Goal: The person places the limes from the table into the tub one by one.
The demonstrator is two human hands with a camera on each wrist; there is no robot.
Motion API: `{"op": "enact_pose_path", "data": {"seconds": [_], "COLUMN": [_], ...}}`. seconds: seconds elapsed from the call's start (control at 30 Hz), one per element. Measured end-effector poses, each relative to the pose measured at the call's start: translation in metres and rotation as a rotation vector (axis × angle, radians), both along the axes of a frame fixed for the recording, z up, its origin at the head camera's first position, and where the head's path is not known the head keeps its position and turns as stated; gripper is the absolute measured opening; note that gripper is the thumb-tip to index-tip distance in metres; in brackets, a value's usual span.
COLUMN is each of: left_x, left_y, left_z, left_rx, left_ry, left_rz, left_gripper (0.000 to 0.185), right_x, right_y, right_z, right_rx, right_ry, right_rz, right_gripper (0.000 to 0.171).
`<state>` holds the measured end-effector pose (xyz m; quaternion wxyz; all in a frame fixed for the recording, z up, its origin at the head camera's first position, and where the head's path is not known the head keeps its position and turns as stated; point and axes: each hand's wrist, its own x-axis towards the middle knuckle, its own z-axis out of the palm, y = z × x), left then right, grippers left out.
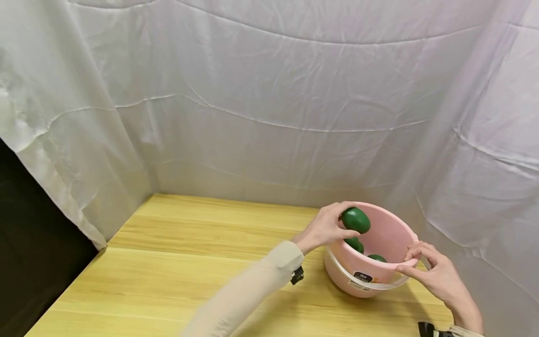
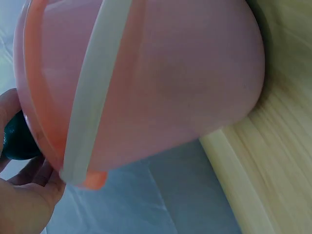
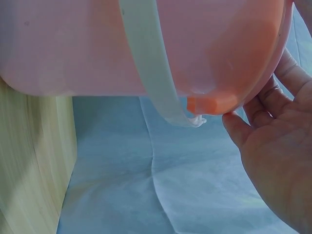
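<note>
A pink bucket (image 1: 349, 276) with a white handle (image 1: 343, 270) stands on the table, tilted toward me in the head view. My left hand (image 1: 330, 224) holds a glossy dark green avocado (image 1: 356, 220) at the bucket's left rim, thumb below and fingers above. In the left wrist view the same avocado (image 2: 19, 139) is partly hidden by the rim. Two more green avocados (image 1: 354, 244) show inside the bucket, the lower one (image 1: 377, 258) mostly behind the front wall. With its fingers over the right rim, my right hand (image 1: 438, 271) grips the bucket.
The wooden table (image 1: 189, 276) stretches out to the left of the bucket. A pale grey curtain (image 1: 273, 93) hangs along the back and both sides, close behind the bucket. At the far left is a black area (image 1: 38, 243).
</note>
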<state>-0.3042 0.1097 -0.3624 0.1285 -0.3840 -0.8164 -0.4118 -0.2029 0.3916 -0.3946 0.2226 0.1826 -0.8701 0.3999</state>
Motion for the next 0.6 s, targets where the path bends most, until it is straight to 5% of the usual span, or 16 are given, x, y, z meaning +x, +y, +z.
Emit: {"op": "enact_pose_path", "data": {"seconds": [0.6], "left_x": [0.004], "left_y": [0.019], "left_z": [-0.002], "left_rx": [-0.093], "left_ry": [0.18], "left_rz": [0.014], "left_gripper": [0.066], "right_x": [0.0], "right_y": [0.001], "right_z": [0.0], "right_rx": [0.005], "right_ry": [0.016], "right_rz": [-0.004], "right_gripper": [0.024]}}
